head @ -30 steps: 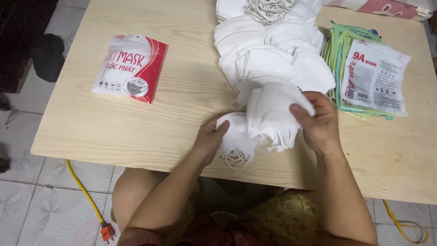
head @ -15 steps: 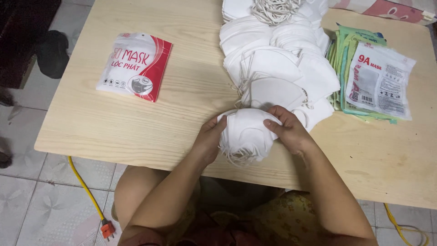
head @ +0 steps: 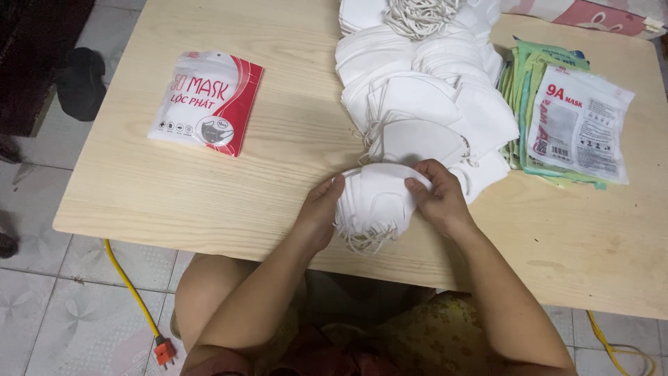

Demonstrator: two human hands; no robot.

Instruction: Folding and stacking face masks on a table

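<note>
Hands [head: 379,202] clasp white masks [head: 376,202] — red-white packet [head: 207,102] left.

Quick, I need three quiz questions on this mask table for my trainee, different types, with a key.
1. True or false: both hands grip the small stack of white masks.
2. Which lies nearer the left hand: A) red-and-white packet B) pile of green-edged packets?
3. Fill in: the orange plug lies on the tiled ____.

Key: 1 true; 2 A; 3 floor.
</note>
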